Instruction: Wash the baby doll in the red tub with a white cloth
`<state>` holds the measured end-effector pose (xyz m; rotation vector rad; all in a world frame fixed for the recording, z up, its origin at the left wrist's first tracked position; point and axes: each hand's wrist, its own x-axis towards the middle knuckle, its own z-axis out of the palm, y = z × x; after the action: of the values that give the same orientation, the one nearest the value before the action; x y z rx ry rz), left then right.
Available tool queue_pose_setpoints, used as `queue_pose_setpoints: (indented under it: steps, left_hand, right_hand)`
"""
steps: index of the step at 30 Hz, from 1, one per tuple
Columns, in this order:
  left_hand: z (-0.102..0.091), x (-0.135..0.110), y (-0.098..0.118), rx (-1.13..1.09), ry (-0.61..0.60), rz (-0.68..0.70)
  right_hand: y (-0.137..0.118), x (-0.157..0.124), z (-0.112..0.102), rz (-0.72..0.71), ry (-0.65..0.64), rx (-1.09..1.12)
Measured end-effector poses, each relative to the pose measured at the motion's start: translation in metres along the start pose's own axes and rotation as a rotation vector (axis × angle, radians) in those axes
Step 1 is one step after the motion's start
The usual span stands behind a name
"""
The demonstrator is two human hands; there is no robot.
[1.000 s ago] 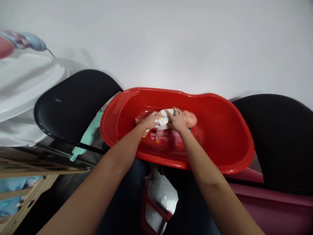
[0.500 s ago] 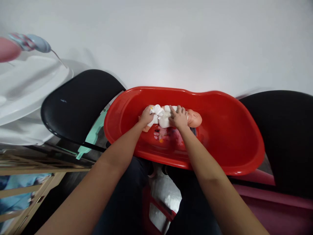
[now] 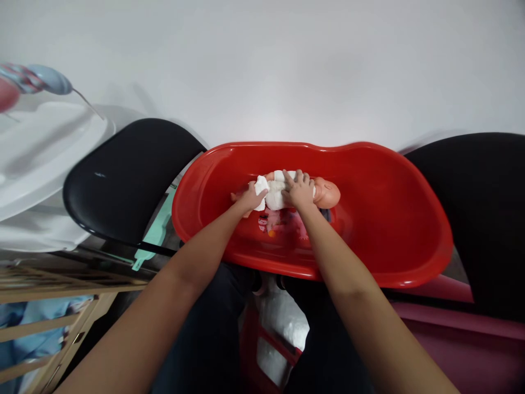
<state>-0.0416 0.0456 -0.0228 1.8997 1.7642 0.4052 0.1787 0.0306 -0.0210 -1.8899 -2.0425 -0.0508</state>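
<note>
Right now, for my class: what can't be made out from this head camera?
Head view:
Torso of the peach plastic baby doll: hidden by the white cloth and both hands.
Palms of the left hand and right hand: turned down, unseen.
Pale blue striped object: blurred, cut off by the left edge.

Doll (image 3: 327,193) half-hidden under cloth (image 3: 275,198)
</note>
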Motion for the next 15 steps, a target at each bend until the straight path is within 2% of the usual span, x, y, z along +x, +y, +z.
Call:
queue_pose_setpoints:
  steps: [3, 6, 9, 15]
  left_hand:
    - [0.006, -0.003, 0.011, 0.024, 0.032, -0.073]
    - [0.009, -0.008, 0.014, 0.139, 0.098, -0.012]
    - [0.013, -0.01, 0.008, 0.261, 0.142, 0.039]
    - [0.016, -0.005, 0.0, 0.305, 0.012, 0.015]
  right_hand:
    - [0.001, 0.003, 0.002, 0.011, 0.0, 0.03]
    - [0.0, 0.004, 0.001, 0.019, -0.016, 0.049]
    - [-0.001, 0.005, 0.0, 0.04, -0.033, 0.091]
    - [-0.002, 0.003, 0.0, 0.043, -0.043, 0.023]
